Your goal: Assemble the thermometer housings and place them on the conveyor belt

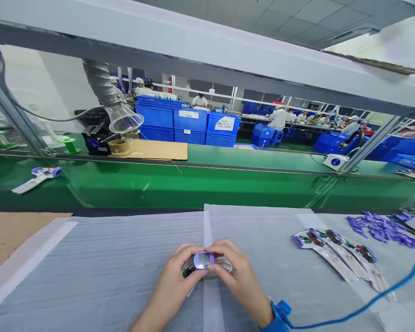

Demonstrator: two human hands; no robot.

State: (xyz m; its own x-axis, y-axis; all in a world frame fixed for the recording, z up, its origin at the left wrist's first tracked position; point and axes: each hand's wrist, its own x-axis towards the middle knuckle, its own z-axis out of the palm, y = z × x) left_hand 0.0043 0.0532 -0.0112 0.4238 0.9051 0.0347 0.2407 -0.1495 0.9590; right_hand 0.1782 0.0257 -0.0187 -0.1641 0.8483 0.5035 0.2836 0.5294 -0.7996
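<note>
Both hands meet over the middle of the mat, gripping one handheld device [203, 260] with a small grey screen in a purple frame; it resembles a thermometer gun. My left hand [178, 272] pinches its left side, where dark parts show between the fingers. On the right side, the thumb and fingers of my right hand [234, 266] press against the purple frame, with a pale part of the housing under them. Most of the device's body is hidden by my hands. A blue wrist strap [278, 317] with a coiled blue cord circles my right wrist.
To the right lie several open white housings [332, 253] with circuit boards, near a pile of purple parts [385, 228]. Another housing [38, 179] rests on the green conveyor [193, 186]. Behind stand blue crates [190, 122] and an exhaust hose [107, 92]; people work farther back.
</note>
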